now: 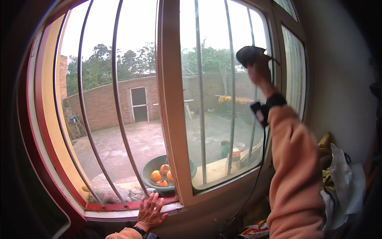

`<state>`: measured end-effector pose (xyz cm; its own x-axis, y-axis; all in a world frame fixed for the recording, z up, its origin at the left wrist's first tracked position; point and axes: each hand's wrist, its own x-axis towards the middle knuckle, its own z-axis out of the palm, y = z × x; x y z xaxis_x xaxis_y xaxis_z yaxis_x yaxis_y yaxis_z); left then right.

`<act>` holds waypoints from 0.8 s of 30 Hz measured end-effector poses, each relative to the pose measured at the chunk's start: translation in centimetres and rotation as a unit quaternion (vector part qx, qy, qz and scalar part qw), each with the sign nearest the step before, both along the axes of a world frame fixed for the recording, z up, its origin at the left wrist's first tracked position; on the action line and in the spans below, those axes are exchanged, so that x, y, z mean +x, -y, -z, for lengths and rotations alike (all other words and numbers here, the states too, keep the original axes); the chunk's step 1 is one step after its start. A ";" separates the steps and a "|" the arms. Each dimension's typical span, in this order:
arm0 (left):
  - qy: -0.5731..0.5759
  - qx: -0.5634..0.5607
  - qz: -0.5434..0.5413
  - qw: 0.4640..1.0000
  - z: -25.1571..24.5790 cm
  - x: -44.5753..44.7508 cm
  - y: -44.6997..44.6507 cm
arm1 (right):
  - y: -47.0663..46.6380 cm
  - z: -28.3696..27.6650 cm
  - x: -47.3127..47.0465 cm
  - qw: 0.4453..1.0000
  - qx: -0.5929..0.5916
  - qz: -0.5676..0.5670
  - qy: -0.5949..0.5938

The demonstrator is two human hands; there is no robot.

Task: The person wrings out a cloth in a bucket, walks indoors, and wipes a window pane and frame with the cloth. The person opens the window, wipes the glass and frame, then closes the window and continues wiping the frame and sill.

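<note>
High on the right, my right hand [259,70] grips a dark cloth [250,55], seemingly against the glass pane [216,119] near its upper right corner. The pane looks hazy, with metal bars behind it. My left hand [151,211] rests palm down on the window sill [131,210], fingers spread and nothing in them. Just above its fingertips is the red lower rail of the frame. To its left, the window section stands uncovered by the hazy pane, with metal bars [115,74] across it. A wide post [170,89] divides the two sections.
Beyond the bars, a basin [152,168] holds several orange fruits beside a plastic bag [104,188]. From a device [259,114] at my right wrist, a black cable [253,188] hangs down. White bags [343,176] lie at the lower right, beside the wall [337,89].
</note>
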<state>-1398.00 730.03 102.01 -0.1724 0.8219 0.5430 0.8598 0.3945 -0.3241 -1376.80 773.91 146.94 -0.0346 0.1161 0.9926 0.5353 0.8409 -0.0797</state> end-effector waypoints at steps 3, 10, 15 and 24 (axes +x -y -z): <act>0.017 0.011 0.012 1.000 0.1 -0.1 0.0 | 2.3 11.2 -0.4 0.994 0.099 -0.047 -0.013; 0.013 0.013 0.012 1.000 0.4 -0.2 -0.2 | 11.1 27.9 -0.2 0.958 0.158 -0.108 0.213; 0.008 0.020 0.010 1.000 0.3 -0.2 -0.1 | 10.2 14.5 -2.2 0.970 0.190 -0.115 0.099; 0.000 0.002 0.004 1.000 -0.2 0.0 0.0 | 10.7 -6.5 -5.1 0.935 0.338 -0.103 0.043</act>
<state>-1397.98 729.98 102.19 -0.1655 0.8213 0.5460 0.8628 0.3887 -0.3232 -1381.90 763.23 153.42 -0.0708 -0.5543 0.8293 0.3366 0.7694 0.5430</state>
